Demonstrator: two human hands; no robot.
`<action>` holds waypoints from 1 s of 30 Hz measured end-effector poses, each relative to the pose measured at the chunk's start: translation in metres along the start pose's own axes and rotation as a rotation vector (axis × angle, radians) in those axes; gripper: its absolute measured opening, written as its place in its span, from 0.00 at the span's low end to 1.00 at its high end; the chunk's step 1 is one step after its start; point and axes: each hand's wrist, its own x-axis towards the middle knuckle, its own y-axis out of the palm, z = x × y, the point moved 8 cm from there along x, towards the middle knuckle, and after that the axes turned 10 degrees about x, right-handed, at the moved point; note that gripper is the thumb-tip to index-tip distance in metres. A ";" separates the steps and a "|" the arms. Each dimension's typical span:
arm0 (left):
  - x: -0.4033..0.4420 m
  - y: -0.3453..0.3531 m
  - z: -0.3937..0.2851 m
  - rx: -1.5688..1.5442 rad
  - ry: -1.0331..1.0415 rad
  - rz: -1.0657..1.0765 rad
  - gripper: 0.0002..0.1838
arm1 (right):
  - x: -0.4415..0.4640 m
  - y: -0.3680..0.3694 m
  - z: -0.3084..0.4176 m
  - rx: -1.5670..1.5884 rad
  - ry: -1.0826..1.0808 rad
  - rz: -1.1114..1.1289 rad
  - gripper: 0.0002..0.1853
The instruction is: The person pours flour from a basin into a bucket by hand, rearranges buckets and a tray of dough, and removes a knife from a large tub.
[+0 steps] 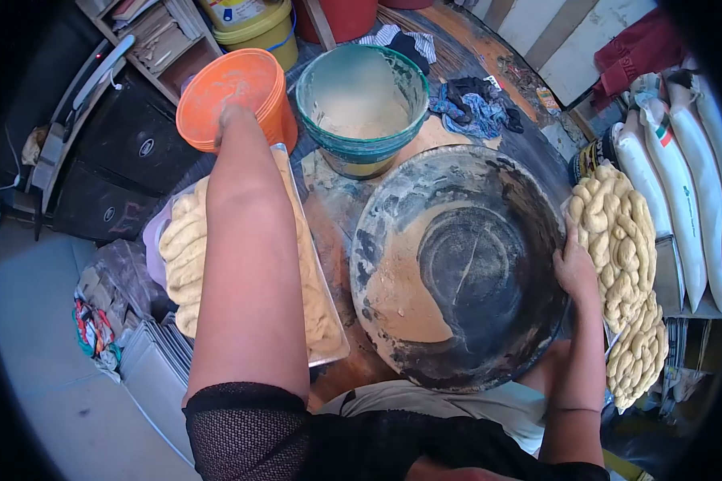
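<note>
Across middle of frame, big round dark basin, worn and smudged, pale powder spread on its left side, rings on its bottom. Right hand grips basin's right edge. Left hand at orange bucket, upper left; cannot tell if its grip is closed. Green bucket top middle, pale stuff inside. Brown, dusty floor. Twisted dough at right, near white sacks; dough rolls at left. Black boxes upper left.
</note>
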 end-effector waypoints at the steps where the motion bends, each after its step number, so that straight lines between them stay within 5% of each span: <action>1: 0.001 0.003 -0.011 0.059 0.023 -0.001 0.25 | 0.004 0.001 0.000 -0.001 0.009 0.003 0.36; 7: -0.001 0.014 -0.036 0.201 0.013 -0.087 0.20 | 0.017 0.002 0.008 0.019 -0.067 -0.035 0.34; 9: 0.018 0.021 -0.017 -0.021 -0.140 -0.111 0.22 | 0.017 0.000 0.015 0.021 -0.065 -0.027 0.33; 12: 0.062 0.059 0.028 -0.738 -0.513 -0.136 0.36 | 0.012 -0.001 0.013 0.029 -0.071 -0.072 0.30; 15: 0.057 0.080 0.082 -1.626 -0.905 -0.289 0.34 | 0.010 -0.005 0.009 0.107 -0.075 -0.095 0.26; 18: -0.145 0.011 0.060 -2.797 -1.307 -0.792 0.33 | 0.004 -0.004 -0.003 0.498 -0.142 -0.155 0.21; 20: -0.212 -0.015 0.064 -3.013 -1.149 -0.976 0.32 | -0.008 -0.003 -0.004 0.734 -0.038 -0.014 0.20; 24: -0.255 -0.028 0.092 -2.998 -0.524 -1.040 0.32 | -0.013 0.016 -0.034 0.728 -0.112 -0.040 0.22; 26: -0.285 -0.044 0.093 -2.977 -0.108 -1.020 0.30 | -0.018 0.019 -0.041 0.853 -0.396 -0.257 0.22; 28: -0.323 -0.054 0.084 -2.896 0.049 -0.954 0.20 | -0.044 0.026 -0.028 1.264 -0.104 0.135 0.24; 30: -0.389 -0.062 0.054 -2.878 0.135 -0.863 0.19 | -0.043 0.042 -0.028 1.384 -0.146 0.200 0.25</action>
